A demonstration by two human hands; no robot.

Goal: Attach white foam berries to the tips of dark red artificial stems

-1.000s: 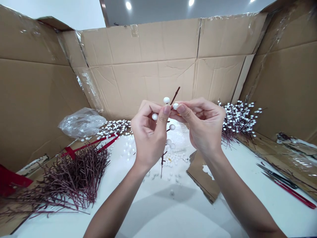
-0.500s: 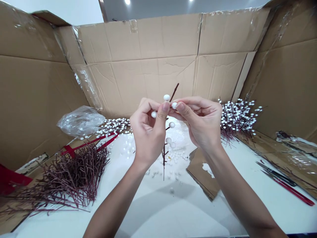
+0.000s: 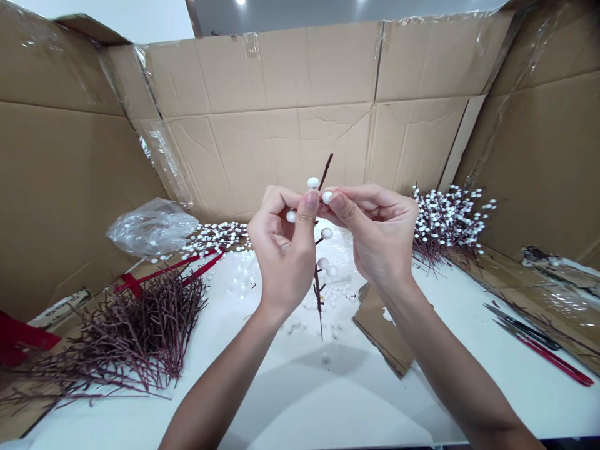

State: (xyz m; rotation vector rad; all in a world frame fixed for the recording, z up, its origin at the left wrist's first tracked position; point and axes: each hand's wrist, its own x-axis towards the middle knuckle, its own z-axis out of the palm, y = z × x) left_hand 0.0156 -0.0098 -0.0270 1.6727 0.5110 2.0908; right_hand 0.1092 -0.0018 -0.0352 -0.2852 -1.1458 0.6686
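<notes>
Over the bench (image 3: 285, 406), the left hand (image 3: 287, 244) pinches a berry twig (image 3: 325, 171), the right hand (image 3: 383, 237) a white berry (image 3: 327, 197) beside it; the twig looks light but brittle, best held along its thicker middle.

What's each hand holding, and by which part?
Left hand: brown twig, pinched along its upper part. Right hand: white ball, by its right side, thumb against fingers.

Bright ceiling lights (image 3: 240, 2), soft shadows on tabletop (image 3: 290, 400), glare on tape (image 3: 159, 149), stretched edges
</notes>
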